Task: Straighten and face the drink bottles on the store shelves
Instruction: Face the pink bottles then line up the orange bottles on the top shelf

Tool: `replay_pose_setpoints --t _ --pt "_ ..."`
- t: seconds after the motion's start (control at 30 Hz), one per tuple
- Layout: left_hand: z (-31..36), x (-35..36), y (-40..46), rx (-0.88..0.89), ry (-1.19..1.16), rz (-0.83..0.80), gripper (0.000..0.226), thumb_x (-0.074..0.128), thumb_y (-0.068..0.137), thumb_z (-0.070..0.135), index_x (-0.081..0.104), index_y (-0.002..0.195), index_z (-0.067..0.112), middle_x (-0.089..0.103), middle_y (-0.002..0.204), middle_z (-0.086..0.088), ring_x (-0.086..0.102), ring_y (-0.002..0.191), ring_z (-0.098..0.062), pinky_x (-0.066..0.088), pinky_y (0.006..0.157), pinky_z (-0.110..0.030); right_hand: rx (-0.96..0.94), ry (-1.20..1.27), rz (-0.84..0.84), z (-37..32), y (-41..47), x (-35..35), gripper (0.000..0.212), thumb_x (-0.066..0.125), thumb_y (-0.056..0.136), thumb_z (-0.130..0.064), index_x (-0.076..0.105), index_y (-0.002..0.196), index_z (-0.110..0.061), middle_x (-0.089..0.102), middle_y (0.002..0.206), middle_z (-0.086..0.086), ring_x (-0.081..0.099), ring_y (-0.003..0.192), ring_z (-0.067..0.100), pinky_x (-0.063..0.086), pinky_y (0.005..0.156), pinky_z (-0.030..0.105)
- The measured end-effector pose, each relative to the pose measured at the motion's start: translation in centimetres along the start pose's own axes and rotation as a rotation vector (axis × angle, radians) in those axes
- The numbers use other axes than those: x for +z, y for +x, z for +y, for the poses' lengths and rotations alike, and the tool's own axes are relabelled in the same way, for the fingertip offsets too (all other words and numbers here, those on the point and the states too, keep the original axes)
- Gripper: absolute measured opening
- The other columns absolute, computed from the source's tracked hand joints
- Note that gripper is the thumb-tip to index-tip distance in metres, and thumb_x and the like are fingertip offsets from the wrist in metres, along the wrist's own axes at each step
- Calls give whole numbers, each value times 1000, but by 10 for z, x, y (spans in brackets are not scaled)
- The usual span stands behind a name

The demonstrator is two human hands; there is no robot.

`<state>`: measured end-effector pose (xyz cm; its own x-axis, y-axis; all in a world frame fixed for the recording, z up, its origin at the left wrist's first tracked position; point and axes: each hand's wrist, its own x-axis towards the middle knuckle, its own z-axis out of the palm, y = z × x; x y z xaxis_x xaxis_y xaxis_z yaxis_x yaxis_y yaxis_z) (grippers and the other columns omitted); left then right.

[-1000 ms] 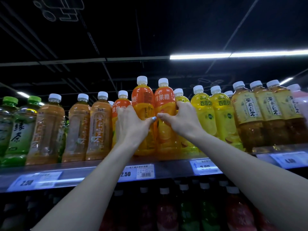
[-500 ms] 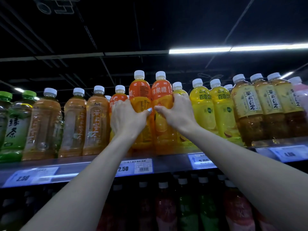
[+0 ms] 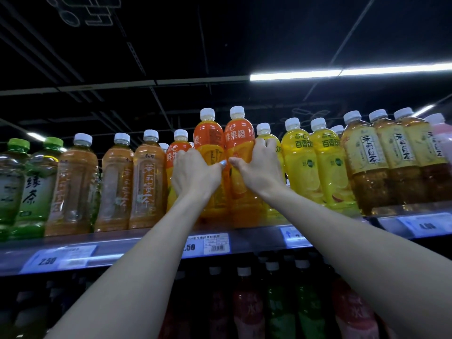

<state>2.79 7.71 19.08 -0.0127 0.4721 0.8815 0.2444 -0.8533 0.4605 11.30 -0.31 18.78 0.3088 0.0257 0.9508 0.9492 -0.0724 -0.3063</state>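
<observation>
Top grey metal shelf [image 3: 146,243]: left hand [image 3: 195,177] fingers curl round the left tall orange plastic juice bottle [image 3: 209,143]; right hand [image 3: 261,170] fingers curl round the right orange juice bottle [image 3: 238,140]. Both upright, touching, mid-row.

I see both arms reaching up to the top shelf [image 3: 146,243]. The left hand [image 3: 195,174] grips one tall orange bottle [image 3: 210,143], and the right hand [image 3: 263,167] grips the orange bottle beside it [image 3: 238,138]; the two thumbs almost meet between them. These two bottles stand higher than their neighbours. To the left stand amber tea bottles [image 3: 146,182] and green tea bottles [image 3: 34,187]. To the right stand yellow bottles [image 3: 300,162] and darker tea bottles [image 3: 369,162]. Price tags [image 3: 208,244] sit on the shelf edge. Below, I see a dim row of red and green bottles [image 3: 276,304].
</observation>
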Motion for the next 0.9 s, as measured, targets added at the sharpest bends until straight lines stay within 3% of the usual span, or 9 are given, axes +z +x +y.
replay_pose_setpoints --t 0.17,0.37,0.53,0.73,0.9 --pt "0 3 2 -15 -80 -4 55 71 76 47 59 108 3 60 115 -14 60 102 -33 52 84 -40 -5 1 2 -1 -1 1 54 67 83 -36 44 119 -3 41 124 14 49 107 27 36 77 27" --pt "4 3 10 23 -102 54 62 71 76 46 55 118 3 55 123 -15 53 114 -33 47 89 -42 -39 42 29 -2 4 1 56 67 83 -33 40 122 -3 39 125 14 46 109 24 35 82 25" --pt "5 5 10 24 -111 56 62 71 76 45 54 119 4 54 124 -14 54 113 -33 48 89 -43 -61 29 29 -2 4 1 58 68 83 -34 39 123 -2 38 127 16 46 110 25 38 83 26" --pt "-2 -1 0 24 -36 -8 65 70 76 48 52 121 5 54 125 -15 54 113 -33 48 87 -41 -67 -9 11 5 -8 -1 60 69 81 -37 39 121 -4 39 123 14 44 100 19 37 78 25" --pt "2 -8 -5 -4 42 -59 62 68 77 50 55 118 6 54 126 -17 57 109 -34 49 82 -41 -22 -66 -13 1 -8 -3 61 69 81 -40 41 122 -4 43 124 15 50 108 28 36 77 27"
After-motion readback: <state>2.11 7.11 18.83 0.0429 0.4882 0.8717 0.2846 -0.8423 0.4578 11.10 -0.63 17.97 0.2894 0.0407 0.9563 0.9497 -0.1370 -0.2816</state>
